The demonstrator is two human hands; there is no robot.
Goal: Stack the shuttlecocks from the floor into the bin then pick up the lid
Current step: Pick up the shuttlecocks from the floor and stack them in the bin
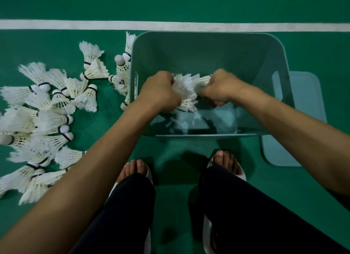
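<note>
A stack of shuttlecocks (186,91) is held within the opening of the bin (236,51), gripped at its ends by the left grip (161,90) and right grip (221,88), both curled tightly. Loose shuttlecocks (49,113) are scattered on the floor (284,187) to the bin's left; the lid (305,121) lies flat just beside its right wall

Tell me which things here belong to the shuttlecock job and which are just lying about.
Job:
bin
lid, on the floor right of the bin
loose shuttlecocks, on the floor left of the bin
bunch, gripped over the bin by the left hand and right hand

Lying about:
white line
slippers
</note>
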